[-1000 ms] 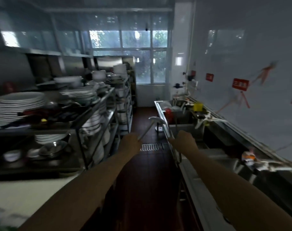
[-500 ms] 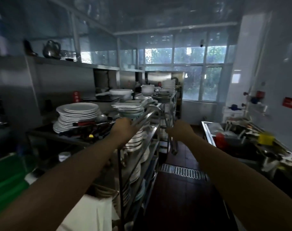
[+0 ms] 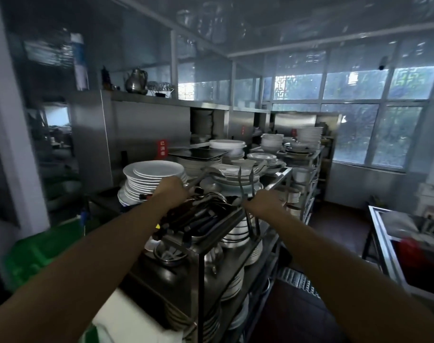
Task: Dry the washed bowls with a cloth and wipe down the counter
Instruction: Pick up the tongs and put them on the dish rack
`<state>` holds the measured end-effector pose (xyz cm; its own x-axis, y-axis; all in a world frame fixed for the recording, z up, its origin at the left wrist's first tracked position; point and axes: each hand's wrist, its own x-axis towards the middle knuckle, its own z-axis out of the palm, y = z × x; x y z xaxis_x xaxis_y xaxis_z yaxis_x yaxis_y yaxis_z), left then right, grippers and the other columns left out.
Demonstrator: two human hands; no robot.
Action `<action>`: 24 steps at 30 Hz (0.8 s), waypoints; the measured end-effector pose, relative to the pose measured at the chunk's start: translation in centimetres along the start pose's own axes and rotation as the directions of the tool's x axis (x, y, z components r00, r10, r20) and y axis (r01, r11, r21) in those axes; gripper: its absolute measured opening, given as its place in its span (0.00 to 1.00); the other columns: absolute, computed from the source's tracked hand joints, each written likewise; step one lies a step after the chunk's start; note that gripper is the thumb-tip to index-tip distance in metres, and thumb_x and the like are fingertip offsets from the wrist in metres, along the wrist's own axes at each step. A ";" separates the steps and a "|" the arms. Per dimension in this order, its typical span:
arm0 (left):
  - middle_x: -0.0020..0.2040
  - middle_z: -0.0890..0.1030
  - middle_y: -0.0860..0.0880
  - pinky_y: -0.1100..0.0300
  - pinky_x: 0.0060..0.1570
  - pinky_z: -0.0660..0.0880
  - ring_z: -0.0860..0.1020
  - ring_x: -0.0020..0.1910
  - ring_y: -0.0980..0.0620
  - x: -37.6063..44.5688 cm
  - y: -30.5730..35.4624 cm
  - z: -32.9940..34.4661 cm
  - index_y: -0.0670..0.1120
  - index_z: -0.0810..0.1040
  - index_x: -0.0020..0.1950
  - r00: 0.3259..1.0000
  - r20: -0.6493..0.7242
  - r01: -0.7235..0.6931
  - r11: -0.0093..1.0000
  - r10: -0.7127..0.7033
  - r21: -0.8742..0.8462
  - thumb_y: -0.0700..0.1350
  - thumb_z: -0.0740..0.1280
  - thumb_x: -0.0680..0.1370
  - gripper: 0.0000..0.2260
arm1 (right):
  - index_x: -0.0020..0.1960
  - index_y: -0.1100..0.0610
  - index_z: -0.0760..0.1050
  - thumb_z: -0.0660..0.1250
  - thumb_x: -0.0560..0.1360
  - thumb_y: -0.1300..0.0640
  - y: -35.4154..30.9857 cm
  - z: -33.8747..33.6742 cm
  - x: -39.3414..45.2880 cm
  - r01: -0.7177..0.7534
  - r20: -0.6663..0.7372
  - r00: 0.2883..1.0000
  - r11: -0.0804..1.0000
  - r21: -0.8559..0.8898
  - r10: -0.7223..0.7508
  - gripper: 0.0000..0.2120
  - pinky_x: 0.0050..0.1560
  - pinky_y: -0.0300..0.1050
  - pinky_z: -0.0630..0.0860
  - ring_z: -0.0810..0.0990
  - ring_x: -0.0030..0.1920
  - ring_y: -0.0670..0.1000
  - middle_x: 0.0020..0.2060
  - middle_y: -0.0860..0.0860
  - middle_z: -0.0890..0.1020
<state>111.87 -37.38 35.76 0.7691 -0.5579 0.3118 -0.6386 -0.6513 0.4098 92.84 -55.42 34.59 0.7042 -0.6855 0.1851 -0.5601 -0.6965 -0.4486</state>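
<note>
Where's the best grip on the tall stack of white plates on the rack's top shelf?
Lift the stack of white plates from under the bottom plate's rim with both hands, from the near, open side. The left hand is already beside it; utensils crowd its right.

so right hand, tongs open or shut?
Open. The tongs in the right hand show two separate arms with a gap between them, above and below the grip.
</note>
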 end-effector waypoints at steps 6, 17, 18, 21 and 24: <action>0.53 0.82 0.40 0.57 0.46 0.70 0.78 0.49 0.44 4.6 -2.1 2.4 0.38 0.81 0.53 0.991 0.124 -0.073 0.990 0.057 0.122 0.55 0.61 0.81 0.21 | 0.47 0.62 0.77 0.68 0.77 0.46 -1.0 2.7 4.4 -0.064 -0.019 0.998 0.998 0.013 0.065 0.17 0.38 0.44 0.78 0.80 0.39 0.52 0.40 0.55 0.80; 0.59 0.80 0.44 0.51 0.52 0.77 0.79 0.55 0.42 9.0 -2.2 6.1 0.44 0.76 0.63 0.957 0.281 -0.150 0.954 0.075 0.258 0.58 0.67 0.69 0.27 | 0.47 0.62 0.77 0.68 0.76 0.44 -2.8 5.3 7.4 -0.126 -0.013 0.992 0.992 0.029 0.126 0.19 0.47 0.48 0.81 0.81 0.42 0.54 0.44 0.57 0.81; 0.60 0.80 0.44 0.50 0.54 0.78 0.79 0.56 0.42 9.0 -2.2 6.1 0.45 0.75 0.64 0.953 0.293 -0.157 0.952 0.077 0.263 0.61 0.66 0.66 0.31 | 0.48 0.61 0.77 0.68 0.76 0.44 -3.0 5.3 7.4 -0.113 -0.008 0.993 0.993 0.030 0.114 0.18 0.43 0.45 0.80 0.81 0.41 0.53 0.43 0.56 0.81; 0.63 0.78 0.45 0.49 0.60 0.75 0.78 0.60 0.41 7.3 -1.2 5.0 0.46 0.76 0.65 0.944 0.316 -0.189 0.941 0.096 0.280 0.61 0.68 0.69 0.29 | 0.48 0.60 0.76 0.69 0.76 0.44 -3.7 5.2 7.2 -0.093 -0.003 0.996 0.996 -0.014 0.092 0.18 0.34 0.40 0.72 0.77 0.39 0.50 0.42 0.54 0.79; 0.68 0.75 0.44 0.43 0.68 0.66 0.73 0.67 0.41 6.5 -0.9 4.7 0.46 0.75 0.67 0.947 0.306 -0.193 0.935 0.098 0.298 0.60 0.65 0.77 0.24 | 0.54 0.63 0.78 0.69 0.75 0.43 -4.0 5.2 7.2 -0.051 -0.007 0.999 0.998 -0.026 0.051 0.22 0.47 0.48 0.80 0.81 0.47 0.55 0.48 0.57 0.82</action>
<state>117.30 -42.82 33.42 0.6583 -0.7491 0.0733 -0.7527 -0.6549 0.0673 102.45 -56.52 33.12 0.6717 -0.7216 0.1678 -0.6067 -0.6657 -0.4344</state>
